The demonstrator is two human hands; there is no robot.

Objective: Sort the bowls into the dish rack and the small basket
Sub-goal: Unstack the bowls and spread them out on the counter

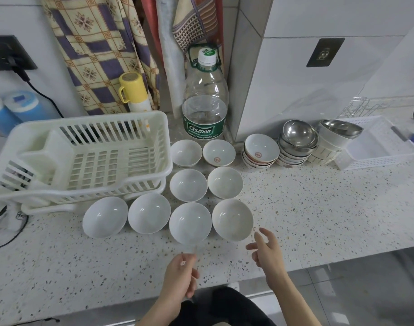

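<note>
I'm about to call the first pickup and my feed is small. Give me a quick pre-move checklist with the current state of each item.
1. Both hands free: ok. The left hand and right hand hold nothing, fingers loosely curled.
2. Dish rack ready to receive: ok, no bowls in it.
3. Small basket ready: ok, what shows of its inside holds no bowls.
4. Nearest bowl reachable: ok. The cream bowl sits just ahead of the right hand, unobstructed.
5. Loose bowls single, not nested: ok, eight stand singly on the counter.
6. Stacks by the basket stable: cannot tell; the steel bowls on top sit tilted.
</note>
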